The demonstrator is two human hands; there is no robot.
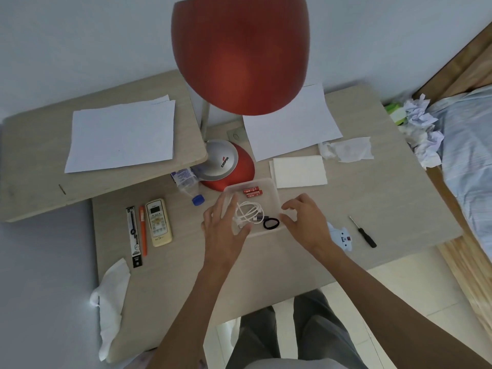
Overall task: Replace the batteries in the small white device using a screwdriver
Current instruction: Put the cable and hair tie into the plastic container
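The small white device (342,237) lies on the table (386,187) just right of my right wrist. A black-handled screwdriver (363,233) lies further right, untouched. A clear plastic container (274,189) at the middle holds two red batteries (252,191), a coiled white cable (249,213) and a black hair tie (271,223). My left hand (225,230) lies with straight fingers against the container's left side, thumb at its near rim. The curled fingers and thumb of my right hand (306,219) grip its right wall.
A red desk lamp (226,166) stands behind the container, its shade overhanging. A remote (159,222), an orange pen (143,231) and a black pen pack (134,237) lie left. Paper sheets, tissues and a small bottle (189,182) lie around. A raised board (40,155) covers the left rear.
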